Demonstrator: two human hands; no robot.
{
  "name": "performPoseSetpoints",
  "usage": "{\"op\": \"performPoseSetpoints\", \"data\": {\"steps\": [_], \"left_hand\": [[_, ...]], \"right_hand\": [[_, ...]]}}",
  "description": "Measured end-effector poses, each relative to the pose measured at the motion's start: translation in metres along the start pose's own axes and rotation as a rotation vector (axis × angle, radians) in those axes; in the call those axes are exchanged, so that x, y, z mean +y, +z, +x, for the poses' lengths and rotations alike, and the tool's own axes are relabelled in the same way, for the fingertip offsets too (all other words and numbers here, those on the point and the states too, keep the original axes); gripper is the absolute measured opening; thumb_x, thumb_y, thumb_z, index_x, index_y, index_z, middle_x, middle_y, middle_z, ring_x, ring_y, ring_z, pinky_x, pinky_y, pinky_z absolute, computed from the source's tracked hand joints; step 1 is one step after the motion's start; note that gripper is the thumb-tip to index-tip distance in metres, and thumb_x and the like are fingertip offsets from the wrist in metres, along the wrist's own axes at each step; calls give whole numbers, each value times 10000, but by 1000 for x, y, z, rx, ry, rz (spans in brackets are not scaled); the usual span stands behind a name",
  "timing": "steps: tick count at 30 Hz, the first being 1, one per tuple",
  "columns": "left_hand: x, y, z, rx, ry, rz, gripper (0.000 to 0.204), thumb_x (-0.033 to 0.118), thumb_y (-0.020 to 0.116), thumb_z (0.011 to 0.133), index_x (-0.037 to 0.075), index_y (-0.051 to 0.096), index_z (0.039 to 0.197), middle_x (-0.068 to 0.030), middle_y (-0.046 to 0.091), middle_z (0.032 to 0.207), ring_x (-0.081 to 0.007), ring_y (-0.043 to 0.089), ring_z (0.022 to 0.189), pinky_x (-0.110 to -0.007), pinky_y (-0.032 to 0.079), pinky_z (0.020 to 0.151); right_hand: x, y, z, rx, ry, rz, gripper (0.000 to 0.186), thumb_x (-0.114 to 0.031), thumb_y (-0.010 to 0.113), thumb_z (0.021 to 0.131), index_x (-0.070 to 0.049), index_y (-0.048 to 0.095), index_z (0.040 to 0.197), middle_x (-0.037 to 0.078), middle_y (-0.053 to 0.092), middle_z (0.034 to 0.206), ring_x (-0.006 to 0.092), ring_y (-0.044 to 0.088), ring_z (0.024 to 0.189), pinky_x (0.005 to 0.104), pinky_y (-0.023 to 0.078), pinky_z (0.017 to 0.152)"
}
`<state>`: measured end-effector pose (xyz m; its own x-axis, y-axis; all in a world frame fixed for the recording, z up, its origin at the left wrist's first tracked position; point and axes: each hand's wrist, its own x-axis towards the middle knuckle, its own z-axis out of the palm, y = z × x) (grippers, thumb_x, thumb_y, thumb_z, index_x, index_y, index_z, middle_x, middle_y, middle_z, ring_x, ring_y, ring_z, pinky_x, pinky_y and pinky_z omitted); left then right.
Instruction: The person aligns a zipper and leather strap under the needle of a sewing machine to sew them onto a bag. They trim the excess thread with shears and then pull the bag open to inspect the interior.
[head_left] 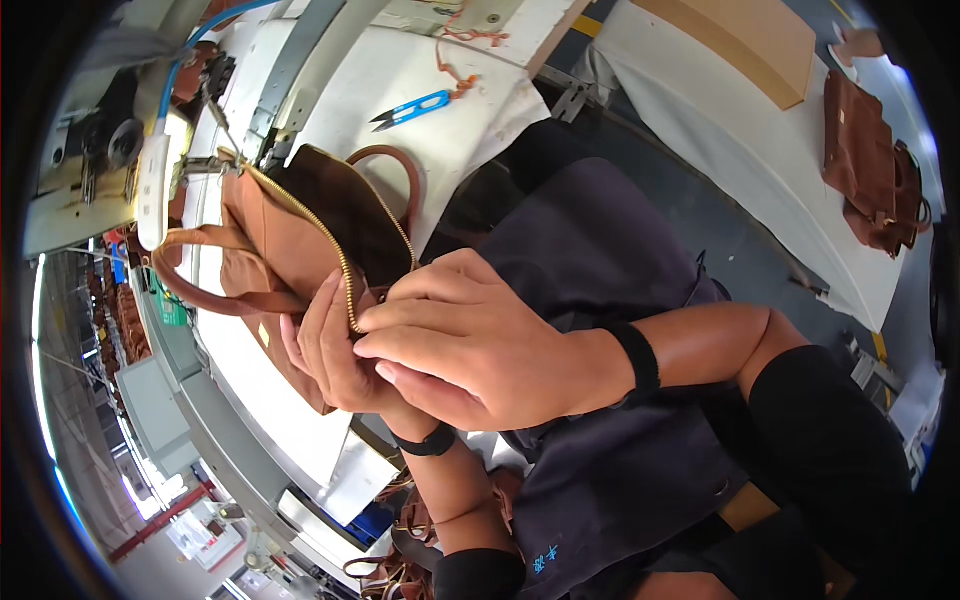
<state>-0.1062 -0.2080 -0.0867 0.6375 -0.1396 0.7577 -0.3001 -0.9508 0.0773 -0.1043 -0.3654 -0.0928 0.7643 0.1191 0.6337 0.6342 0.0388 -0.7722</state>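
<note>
A brown leather handbag [272,222] lies tilted on the white worktable, its mouth unzipped and its dark lining showing. Along both sides of the mouth runs a gold-toothed zipper [318,222]. My left hand [335,355] is closed on the bag at the zipper's near end, thumb and fingers against the leather. My right hand [465,335] reaches over from the right, its fingers pinched at the same zipper end and touching the left fingers. What the fingertips pinch exactly is hidden. One rounded handle [215,290] loops out to the left; the other handle [408,180] stands beyond the opening.
Blue thread snips [415,108] lie on the worktable [350,85] beside orange thread scraps [462,85]. A sewing machine [95,150] stands at the left, close to the bag. At the right, another table [700,120] bears a cardboard box [745,40] and brown bags [865,165].
</note>
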Motion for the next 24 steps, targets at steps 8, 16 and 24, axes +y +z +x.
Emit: {"op": "performPoseSetpoints", "data": {"steps": [8,16,24], "left_hand": [[4,2,4,-8,-51,2,152,26,775,901,83,809,1038,-63,814,1035,-225,760,1005,-448,418,1152],[3,3,4,-17,-74,40,159,24,814,874,99,821,1014,-15,820,1038,-170,756,1004,-406,417,1150],[5,-2,8,-24,-82,33,156,47,834,866,124,822,1001,-1,822,1026,-165,760,995,-397,413,1155]], "right_hand": [[14,-24,16,-31,496,419,223,-161,635,1051,-1,645,1207,54,712,807,116,662,696,294,523,661],[61,-26,70,-491,616,375,420,-387,653,1078,-16,735,901,-12,619,665,64,591,609,245,450,555],[70,-22,74,-592,796,639,318,-287,696,1052,-60,690,830,-55,598,741,30,515,681,226,412,615]]}}
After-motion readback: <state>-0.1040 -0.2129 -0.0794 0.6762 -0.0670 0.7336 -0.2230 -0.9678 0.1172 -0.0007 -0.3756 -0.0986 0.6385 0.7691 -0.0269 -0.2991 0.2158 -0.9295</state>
